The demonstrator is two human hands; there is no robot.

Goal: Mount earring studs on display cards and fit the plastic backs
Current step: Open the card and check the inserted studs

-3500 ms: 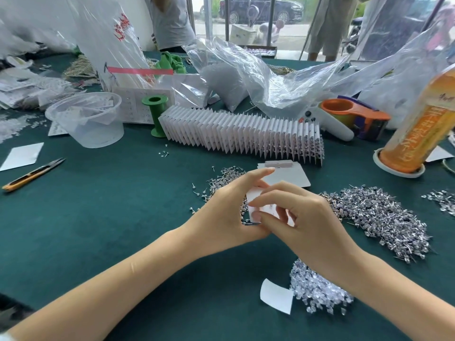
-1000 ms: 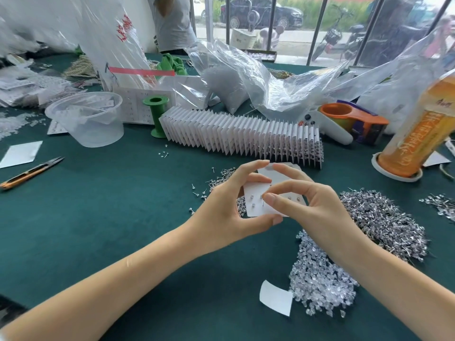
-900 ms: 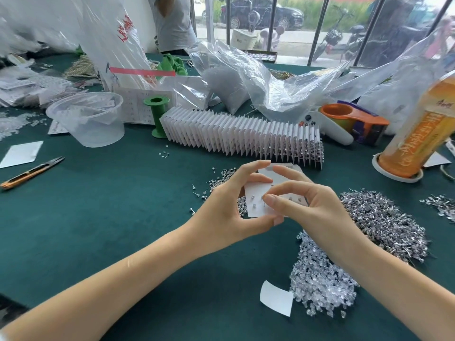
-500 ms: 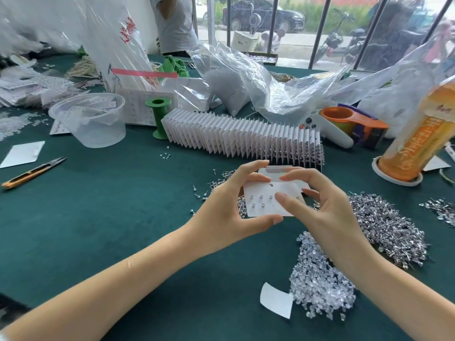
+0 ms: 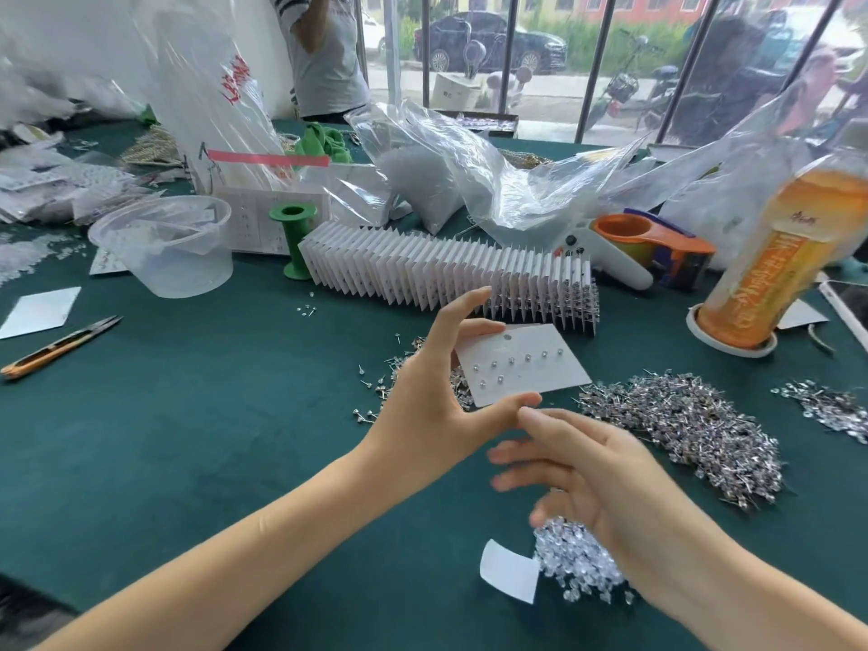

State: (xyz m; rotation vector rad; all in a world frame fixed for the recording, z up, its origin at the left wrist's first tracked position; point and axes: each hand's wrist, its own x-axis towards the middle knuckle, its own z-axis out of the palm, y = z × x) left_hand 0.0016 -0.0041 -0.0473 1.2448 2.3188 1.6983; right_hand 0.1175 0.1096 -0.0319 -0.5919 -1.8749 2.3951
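Just one cam here, head-mounted, looking forward and down over the green table point(image 5: 197, 415). Close on both hands, wide enough to catch the windows point(image 5: 540, 49) at the far end. No second view to overlap with.

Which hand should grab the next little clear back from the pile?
Probably the right hand. It is free and hovers just above the clear backs. The left hand is busy holding the card by its edge.
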